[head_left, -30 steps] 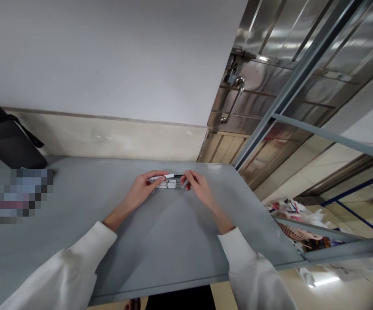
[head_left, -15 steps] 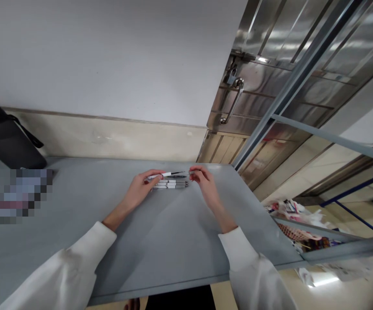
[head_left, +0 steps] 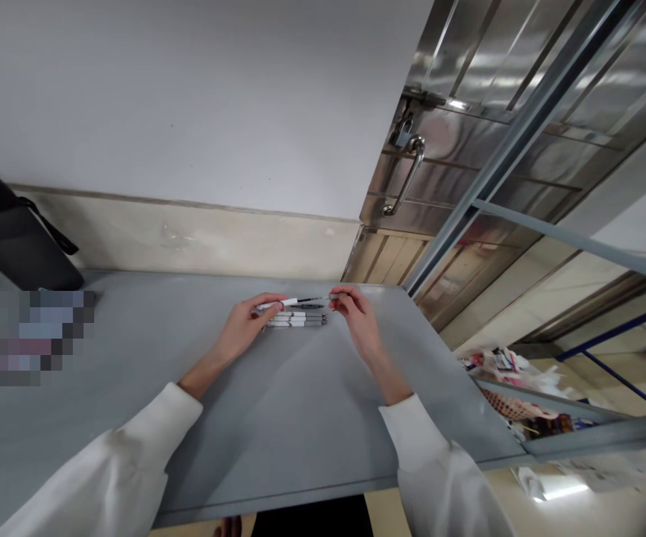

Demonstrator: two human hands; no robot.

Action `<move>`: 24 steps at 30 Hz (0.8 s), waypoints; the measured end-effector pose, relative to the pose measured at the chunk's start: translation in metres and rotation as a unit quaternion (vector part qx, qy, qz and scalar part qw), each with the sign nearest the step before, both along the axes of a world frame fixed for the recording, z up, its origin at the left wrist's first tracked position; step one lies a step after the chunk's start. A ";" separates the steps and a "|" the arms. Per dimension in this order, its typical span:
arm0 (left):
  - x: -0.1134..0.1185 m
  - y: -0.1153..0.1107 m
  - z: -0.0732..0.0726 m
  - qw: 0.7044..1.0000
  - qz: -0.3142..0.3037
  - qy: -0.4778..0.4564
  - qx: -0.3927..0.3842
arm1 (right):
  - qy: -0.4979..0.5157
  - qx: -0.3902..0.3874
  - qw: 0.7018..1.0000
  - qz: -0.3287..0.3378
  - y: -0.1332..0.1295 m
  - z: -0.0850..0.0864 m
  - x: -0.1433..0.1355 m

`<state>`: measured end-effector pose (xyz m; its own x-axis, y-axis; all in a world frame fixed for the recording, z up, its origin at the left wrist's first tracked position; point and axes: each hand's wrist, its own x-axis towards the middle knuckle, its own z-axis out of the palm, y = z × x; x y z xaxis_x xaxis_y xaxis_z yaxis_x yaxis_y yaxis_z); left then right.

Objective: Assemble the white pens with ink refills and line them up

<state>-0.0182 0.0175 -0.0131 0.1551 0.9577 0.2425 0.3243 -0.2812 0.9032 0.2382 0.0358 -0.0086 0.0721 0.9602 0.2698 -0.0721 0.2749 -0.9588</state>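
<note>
My left hand [head_left: 243,326] pinches a white pen barrel [head_left: 289,302], from which a thin dark refill [head_left: 309,299] sticks out to the right. Facing it, my right hand [head_left: 354,312] has its thumb and fingertips closed on a small grey pen part [head_left: 333,296]. The refill's pale tip reaches that part or nearly so; I cannot tell whether they touch. Just below the hands, several white and grey pens [head_left: 296,320] lie side by side on the grey table [head_left: 278,418]. A dark slim piece [head_left: 307,306] lies above them, partly hidden by my left hand.
A black case [head_left: 18,231] with a strap stands at the table's far left, beside a blurred-out item [head_left: 26,335]. Behind is a wall [head_left: 200,239]. To the right are a metal frame post [head_left: 457,201], a steel door with a handle [head_left: 411,175], and bagged items [head_left: 513,369].
The gap between the refill tip and the grey part in my right hand has narrowed. Both hands keep their grips, and the pens on the table lie as before.
</note>
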 end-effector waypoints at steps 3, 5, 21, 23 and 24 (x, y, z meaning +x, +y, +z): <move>0.000 0.000 0.000 1.000 -0.001 0.000 0.003 | 0.010 -0.003 1.000 0.006 0.000 0.000 0.000; 0.001 0.000 0.001 1.000 -0.003 0.001 0.002 | 0.015 -0.006 1.000 0.012 0.000 -0.001 0.001; 0.003 -0.001 -0.002 1.000 -0.015 0.004 -0.013 | -0.121 0.019 0.992 0.041 0.001 -0.006 -0.004; 0.004 -0.001 -0.002 1.000 -0.018 -0.001 -0.018 | -0.139 0.024 0.989 0.051 -0.001 -0.005 -0.007; 0.004 -0.001 -0.003 1.000 -0.020 -0.004 -0.019 | -0.145 0.024 0.988 0.056 -0.002 -0.004 -0.009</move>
<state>-0.0143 0.0168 -0.0156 0.1921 0.9593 0.2068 0.3069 -0.2588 0.9159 0.2295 0.0334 -0.0130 -0.1211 0.9434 0.3089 0.1702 0.3263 -0.9298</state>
